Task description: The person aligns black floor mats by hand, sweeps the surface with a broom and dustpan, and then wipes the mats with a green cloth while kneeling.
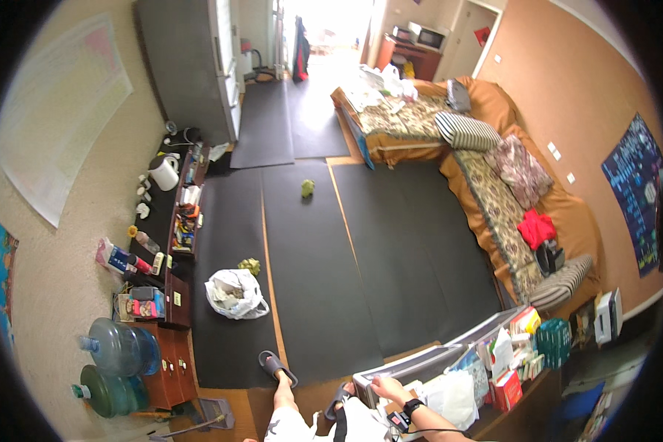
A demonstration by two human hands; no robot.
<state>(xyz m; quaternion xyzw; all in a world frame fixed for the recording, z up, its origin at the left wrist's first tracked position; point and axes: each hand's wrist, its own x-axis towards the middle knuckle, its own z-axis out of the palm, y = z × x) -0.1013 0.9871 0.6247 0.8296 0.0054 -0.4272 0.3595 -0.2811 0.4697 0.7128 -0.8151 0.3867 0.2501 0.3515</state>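
Note:
My right hand (388,388) reaches over the near-left corner of a low cabinet or frame (420,364) with a pale metallic rim; its fingers are at the rim, but their hold is unclear. A black watch is on that wrist. Behind the hand lie white papers or bags (452,396) and a small black device (399,420). Of my left hand only a sliver (250,440) shows at the bottom edge, too little to judge. In front, a white plastic bag (236,294) with crumpled contents stands on the black floor mat (320,265).
A crumpled green thing (249,266) lies beside the bag and another (308,188) farther off. A dustpan (217,414) is at lower left, near large water bottles (124,347). A low black cabinet (157,221) lines the left; a sofa (486,204) lines the right.

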